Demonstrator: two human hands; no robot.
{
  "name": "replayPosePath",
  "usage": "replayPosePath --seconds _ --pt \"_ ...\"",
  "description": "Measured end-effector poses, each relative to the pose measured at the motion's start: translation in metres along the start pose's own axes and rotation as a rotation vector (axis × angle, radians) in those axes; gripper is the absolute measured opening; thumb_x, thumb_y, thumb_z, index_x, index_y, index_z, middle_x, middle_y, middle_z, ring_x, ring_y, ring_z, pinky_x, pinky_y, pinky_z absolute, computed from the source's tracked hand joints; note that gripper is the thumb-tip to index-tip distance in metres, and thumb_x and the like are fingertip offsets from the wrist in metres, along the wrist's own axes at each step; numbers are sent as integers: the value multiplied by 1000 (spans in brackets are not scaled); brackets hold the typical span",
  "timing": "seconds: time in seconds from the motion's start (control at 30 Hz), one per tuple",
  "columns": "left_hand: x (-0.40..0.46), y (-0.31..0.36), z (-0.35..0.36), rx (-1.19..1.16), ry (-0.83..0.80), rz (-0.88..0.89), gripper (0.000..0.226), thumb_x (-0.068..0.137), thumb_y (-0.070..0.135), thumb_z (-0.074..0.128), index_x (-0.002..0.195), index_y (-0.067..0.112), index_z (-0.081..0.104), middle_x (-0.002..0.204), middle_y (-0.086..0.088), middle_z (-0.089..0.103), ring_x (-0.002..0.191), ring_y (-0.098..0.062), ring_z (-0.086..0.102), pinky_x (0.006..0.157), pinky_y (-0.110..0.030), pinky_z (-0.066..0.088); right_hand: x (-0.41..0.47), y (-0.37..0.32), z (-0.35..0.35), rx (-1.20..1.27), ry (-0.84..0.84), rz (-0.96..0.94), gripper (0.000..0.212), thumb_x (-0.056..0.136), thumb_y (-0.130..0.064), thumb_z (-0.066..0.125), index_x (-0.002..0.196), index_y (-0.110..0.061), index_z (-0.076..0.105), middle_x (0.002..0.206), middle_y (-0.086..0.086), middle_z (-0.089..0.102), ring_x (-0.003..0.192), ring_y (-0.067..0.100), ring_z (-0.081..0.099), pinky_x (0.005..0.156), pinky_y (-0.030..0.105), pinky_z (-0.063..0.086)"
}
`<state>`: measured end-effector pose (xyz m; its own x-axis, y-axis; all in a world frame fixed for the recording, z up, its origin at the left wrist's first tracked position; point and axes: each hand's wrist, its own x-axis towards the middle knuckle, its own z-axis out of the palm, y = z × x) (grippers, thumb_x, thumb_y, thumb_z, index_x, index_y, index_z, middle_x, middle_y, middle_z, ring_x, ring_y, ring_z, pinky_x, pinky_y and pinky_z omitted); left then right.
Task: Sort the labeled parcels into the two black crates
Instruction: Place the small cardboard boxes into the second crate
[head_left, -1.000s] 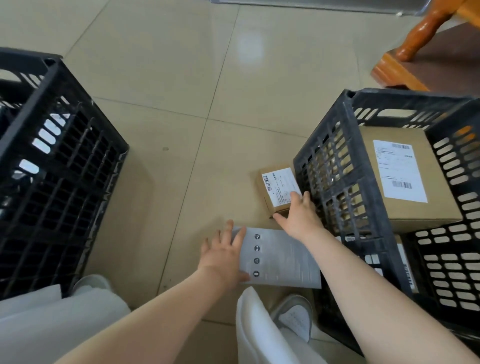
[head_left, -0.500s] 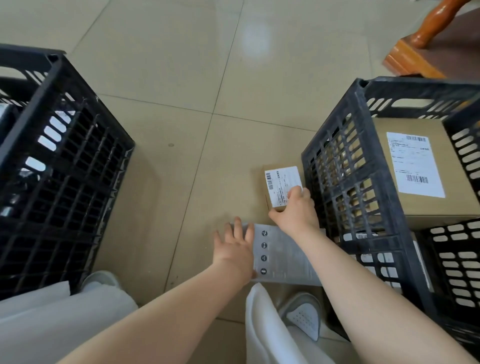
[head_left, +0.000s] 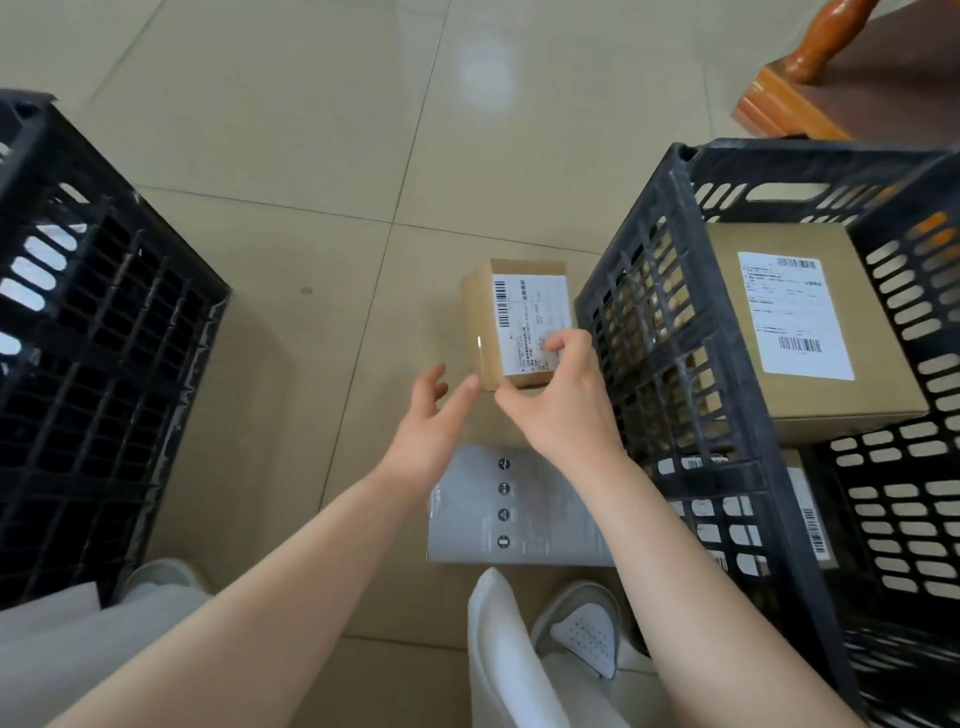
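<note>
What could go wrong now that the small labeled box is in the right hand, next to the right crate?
The right hand pinches only the near end of the small brown parcel, so it may tip or slip; the left hand is open beside it, not supporting it. The large box already fills much of the right crate, so dropping it in could leave it perched or wedged.

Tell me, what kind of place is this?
Probably an ordinary indoor room used for hand-sorting parcels: a tiled floor, black crates holding a labelled box, and a turned wooden furniture leg on a base.
</note>
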<state>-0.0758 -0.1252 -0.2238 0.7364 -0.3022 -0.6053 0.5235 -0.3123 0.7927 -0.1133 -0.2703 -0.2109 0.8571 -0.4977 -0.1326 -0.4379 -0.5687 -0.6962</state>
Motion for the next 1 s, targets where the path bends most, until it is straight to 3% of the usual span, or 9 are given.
replayPosePath --seconds 0.13,0.23,0.33,0.5,0.6,0.7,0.77,0.87,1.0 --pt "-3 31 4 -211 -73 0 81 91 50 62 155 35 14 137 9 56 117 -5 58 111 -44 39 -15 -18 -19 -3 -76 -98 71 81 -42 73 135 -22 32 135 -5 43 123 11 42 89 21 37" --pt "-10 45 6 -250 -69 29 76 91 38 66 152 33 21 119 9 70 105 -12 69 102 -42 49 -28 -24 -32 -21 -26 -155 83 81 -43 75 145 -22 27 142 -4 41 128 10 38 100 24 39" --pt "-20 50 7 -268 -62 25 72 90 41 68 149 28 30 112 7 72 100 -17 72 100 -41 52 -38 -30 -45 87 -19 -111 86 82 -44 75 149 -25 25 145 -10 37 131 2 35 106 22 35" --pt "-40 69 11 -323 -133 20 87 79 52 73 150 29 29 122 1 66 100 -24 72 102 -43 50 -55 -32 -61 377 17 -4 79 91 -49 64 153 -29 19 146 -15 42 130 -1 41 99 16 38" --pt "-56 83 22 -292 -178 55 86 87 44 70 154 32 17 112 10 67 106 -23 69 105 -43 47 -62 -32 -68 598 121 107 91 84 -54 70 154 -30 17 147 -7 47 132 7 48 105 28 44" --pt "-67 92 34 -275 -226 77 84 87 45 70 154 32 20 115 7 68 105 -24 70 102 -41 50 -65 -32 -84 931 182 323 98 72 -52 81 150 -27 27 142 0 54 124 16 58 102 44 51" --pt "-72 97 42 -266 -257 91 85 87 45 70 153 32 20 118 5 68 103 -24 71 101 -41 51 -70 -32 -96 1114 123 383 85 74 -47 81 143 -19 41 133 5 63 118 26 64 96 47 54" --pt "-80 107 58 -209 -310 128 86 86 45 70 153 31 17 119 5 68 106 -20 70 102 -39 50 -81 -31 -114 1287 113 344 46 92 -32 68 134 -18 55 124 8 69 113 30 67 98 48 53" --pt "-84 123 84 -31 -380 177 87 84 55 68 152 34 19 132 11 59 116 -9 60 96 -29 46 -87 -22 -142 1324 164 341 34 91 -33 65 125 -28 64 125 6 70 115 25 67 96 41 55"
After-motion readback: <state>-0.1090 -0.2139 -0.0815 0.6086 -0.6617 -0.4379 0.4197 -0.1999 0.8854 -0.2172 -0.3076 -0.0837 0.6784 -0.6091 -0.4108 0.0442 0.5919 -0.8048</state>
